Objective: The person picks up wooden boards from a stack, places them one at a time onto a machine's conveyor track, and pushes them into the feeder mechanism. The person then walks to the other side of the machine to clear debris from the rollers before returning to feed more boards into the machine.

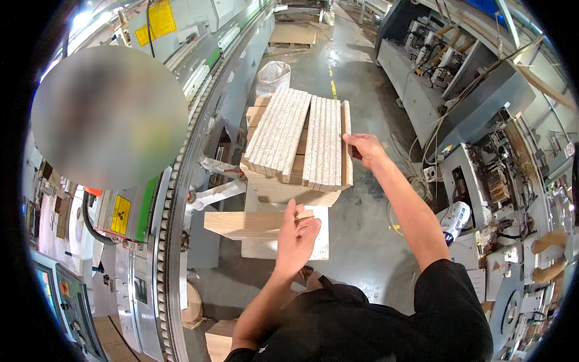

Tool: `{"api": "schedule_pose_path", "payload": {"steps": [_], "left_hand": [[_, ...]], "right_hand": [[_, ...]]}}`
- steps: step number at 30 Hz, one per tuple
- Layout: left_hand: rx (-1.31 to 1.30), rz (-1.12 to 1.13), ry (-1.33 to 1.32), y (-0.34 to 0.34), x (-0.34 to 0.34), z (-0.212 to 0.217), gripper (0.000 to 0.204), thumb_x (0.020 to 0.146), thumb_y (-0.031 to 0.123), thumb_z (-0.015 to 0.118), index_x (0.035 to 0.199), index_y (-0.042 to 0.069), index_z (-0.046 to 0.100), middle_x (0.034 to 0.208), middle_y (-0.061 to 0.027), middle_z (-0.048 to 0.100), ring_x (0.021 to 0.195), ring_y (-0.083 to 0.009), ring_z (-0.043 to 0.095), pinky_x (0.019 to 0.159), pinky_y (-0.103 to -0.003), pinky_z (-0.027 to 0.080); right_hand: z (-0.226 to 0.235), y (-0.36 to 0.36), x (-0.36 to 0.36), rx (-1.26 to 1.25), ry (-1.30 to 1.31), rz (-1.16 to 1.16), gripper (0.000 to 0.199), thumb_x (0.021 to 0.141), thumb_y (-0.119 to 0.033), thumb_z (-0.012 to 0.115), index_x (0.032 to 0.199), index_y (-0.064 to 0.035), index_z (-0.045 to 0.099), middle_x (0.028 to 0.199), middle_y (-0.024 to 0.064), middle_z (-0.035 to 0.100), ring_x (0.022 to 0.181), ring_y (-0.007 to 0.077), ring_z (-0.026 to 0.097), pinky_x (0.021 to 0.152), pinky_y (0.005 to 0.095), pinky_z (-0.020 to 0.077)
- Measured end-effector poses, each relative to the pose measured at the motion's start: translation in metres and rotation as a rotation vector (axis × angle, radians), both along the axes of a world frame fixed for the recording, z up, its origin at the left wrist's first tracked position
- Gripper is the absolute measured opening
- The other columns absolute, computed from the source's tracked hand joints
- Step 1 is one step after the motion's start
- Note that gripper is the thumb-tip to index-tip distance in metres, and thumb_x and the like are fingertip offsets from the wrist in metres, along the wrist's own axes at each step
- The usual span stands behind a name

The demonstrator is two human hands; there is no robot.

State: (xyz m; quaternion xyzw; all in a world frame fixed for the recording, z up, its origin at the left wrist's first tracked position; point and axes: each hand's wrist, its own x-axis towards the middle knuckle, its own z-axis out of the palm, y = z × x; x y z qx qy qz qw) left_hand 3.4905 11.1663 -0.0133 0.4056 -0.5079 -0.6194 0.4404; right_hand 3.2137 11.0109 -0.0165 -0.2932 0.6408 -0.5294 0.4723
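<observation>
- At the left side, a row of small pale rollers runs along a grey machine.
- Next, a light-brown wood-grain panel reaches the half-curled left hand; its firm grip I cannot tell.
- In the middle, speckled beige chipboard strips lie in two rows.
- At their right edge, the right hand pinches a thin pale board.

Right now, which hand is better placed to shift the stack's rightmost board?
Right, probably: the right hand touches that rightmost board; the left hand is nearer, at the wood-grain boards.
</observation>
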Motion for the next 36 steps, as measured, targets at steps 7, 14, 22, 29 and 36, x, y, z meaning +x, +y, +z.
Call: {"api": "schedule_pose_path", "payload": {"steps": [7, 14, 22, 29, 36], "left_hand": [[-0.309, 0.178, -0.139, 0.026, 0.029, -0.006, 0.032, 0.089, 0.007, 0.060, 0.120, 0.004, 0.059, 0.100, -0.0119, 0.066, 0.084, -0.0168, 0.065, 0.077, -0.029, 0.052], [-0.232, 0.474, 0.171, 0.072, 0.084, 0.014, 0.060, 0.089, 0.011, 0.063, 0.141, 0.005, 0.035, 0.121, -0.0111, 0.055, 0.104, -0.0173, 0.057, 0.089, -0.033, 0.049], [0.189, 1.311, 0.635, 0.188, 0.244, -0.073, 0.032, 0.092, 0.015, 0.058, 0.116, -0.006, 0.051, 0.106, -0.0177, 0.062, 0.092, -0.0286, 0.066, 0.076, -0.040, 0.059], [0.096, 1.743, 0.781, 0.224, 0.449, -0.154, 0.021, 0.097, 0.013, 0.048, 0.110, -0.002, 0.052, 0.103, -0.0162, 0.061, 0.090, -0.0307, 0.063, 0.082, -0.046, 0.055], [0.140, 1.670, 0.920, 0.217, 0.564, -0.167, 0.022, 0.096, 0.010, 0.047, 0.114, -0.003, 0.049, 0.107, -0.0184, 0.060, 0.094, -0.0318, 0.063, 0.083, -0.046, 0.057]], "right_hand": [[0.029, 0.051, 0.049, -0.281, 0.248, -0.128, 0.029, 0.089, -0.016, 0.060, 0.109, 0.0040, 0.060, 0.094, 0.0093, 0.065, 0.079, 0.0174, 0.060, 0.069, 0.0315, 0.0497], [0.043, 0.153, 0.137, -0.291, 0.342, 0.781, 0.019, 0.095, -0.013, 0.053, 0.106, 0.0000, 0.062, 0.085, 0.0061, 0.062, 0.072, 0.0132, 0.059, 0.062, 0.0278, 0.0473], [-0.027, 0.172, 0.363, -0.897, 0.898, 1.450, 0.040, 0.082, -0.014, 0.065, 0.117, 0.0013, 0.057, 0.113, 0.0198, 0.056, 0.104, 0.0367, 0.054, 0.087, 0.0437, 0.0433], [-0.113, 0.207, 0.576, -1.137, 0.824, 1.482, 0.059, 0.082, -0.022, 0.067, 0.129, 0.0068, 0.044, 0.138, 0.0256, 0.037, 0.120, 0.0443, 0.042, 0.101, 0.0504, 0.0342], [-0.154, 0.238, 0.726, -1.031, 0.906, 1.394, 0.078, 0.083, -0.032, 0.066, 0.138, 0.0081, 0.029, 0.139, 0.0317, 0.031, 0.130, 0.0453, 0.031, 0.110, 0.0510, 0.0237]]}}
